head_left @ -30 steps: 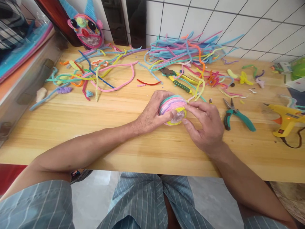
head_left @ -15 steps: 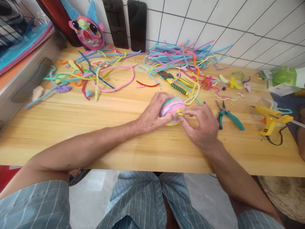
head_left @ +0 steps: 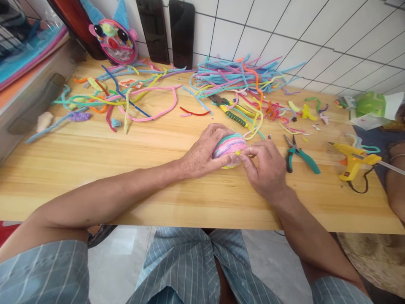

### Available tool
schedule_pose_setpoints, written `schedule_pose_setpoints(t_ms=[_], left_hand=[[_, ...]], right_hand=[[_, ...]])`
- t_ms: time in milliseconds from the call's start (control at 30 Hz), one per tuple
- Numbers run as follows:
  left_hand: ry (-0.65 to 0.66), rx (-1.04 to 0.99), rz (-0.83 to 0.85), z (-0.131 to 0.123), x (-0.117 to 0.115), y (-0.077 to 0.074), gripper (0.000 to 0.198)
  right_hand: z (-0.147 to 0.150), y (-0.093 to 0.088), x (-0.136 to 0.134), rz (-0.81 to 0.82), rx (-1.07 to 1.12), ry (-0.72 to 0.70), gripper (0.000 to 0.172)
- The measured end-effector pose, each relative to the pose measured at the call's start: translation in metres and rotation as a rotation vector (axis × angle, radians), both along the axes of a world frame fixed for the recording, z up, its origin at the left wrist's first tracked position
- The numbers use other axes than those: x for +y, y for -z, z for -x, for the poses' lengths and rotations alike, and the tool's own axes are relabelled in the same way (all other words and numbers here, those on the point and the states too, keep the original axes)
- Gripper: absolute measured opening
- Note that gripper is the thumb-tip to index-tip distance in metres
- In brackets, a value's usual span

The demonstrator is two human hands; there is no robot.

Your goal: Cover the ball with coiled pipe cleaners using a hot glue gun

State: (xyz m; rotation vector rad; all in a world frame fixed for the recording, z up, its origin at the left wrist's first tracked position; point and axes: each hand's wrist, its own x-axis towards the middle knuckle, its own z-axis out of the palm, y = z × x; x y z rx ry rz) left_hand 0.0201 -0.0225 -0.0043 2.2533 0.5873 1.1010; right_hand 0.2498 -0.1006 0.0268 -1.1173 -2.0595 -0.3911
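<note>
A rounded ball [head_left: 230, 145] wound with stripes of teal, pink, purple and yellow pipe cleaner sits low over the wooden table. My left hand [head_left: 207, 152] wraps round its left side, thumb pressed along the front. At the ball's right front, my right hand [head_left: 265, 166] pinches a small yellow pipe cleaner piece [head_left: 238, 153] between thumb and forefinger, against the surface. Most of that piece is hidden by the fingertips. Teal-handled pliers [head_left: 300, 155] lie just right of my right hand.
Behind the ball lie yellow-green pliers [head_left: 232, 113] and a heap of pipe cleaners [head_left: 234, 74]. More loose strands [head_left: 148, 118] spread to the left. A yellow glue gun [head_left: 352, 158] lies at right, near another person's arm [head_left: 397, 177]. A decorated figure [head_left: 117, 40] and two phones [head_left: 182, 33] stand at the back.
The yellow piece at my right fingertips shows less now, and my right fingers have shifted slightly on the ball. My left hand keeps its hold. The whole view has moved a little.
</note>
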Motion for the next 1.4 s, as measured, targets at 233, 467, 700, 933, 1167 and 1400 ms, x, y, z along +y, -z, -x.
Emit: schedule_pose_setpoints(t_ms=[233,467,700,933,1167,1400], left_hand=[[-0.009,-0.005,-0.008,0.000,-0.002,0.001,0.062],[-0.018,-0.041,-0.024,0.000,-0.002,0.003,0.059],[-0.020,-0.039,-0.031,0.000,-0.001,0.003,0.061],[-0.018,-0.003,0.015,0.001,-0.002,-0.001,0.063],[-0.025,-0.009,0.015,0.001,-0.002,0.002,0.063],[-0.047,-0.038,0.000,0.003,-0.002,0.006,0.058]], right_hand=[[0.003,-0.005,-0.002,0.030,0.085,-0.015,0.008],[-0.001,-0.006,0.000,-0.023,0.083,0.034,0.013],[-0.002,-0.004,0.000,0.021,0.086,0.007,0.008],[0.001,-0.004,-0.003,0.139,0.121,0.033,0.007],[0.010,-0.006,-0.005,0.103,0.185,0.036,0.013],[0.009,-0.002,-0.002,0.045,0.179,0.040,0.010]])
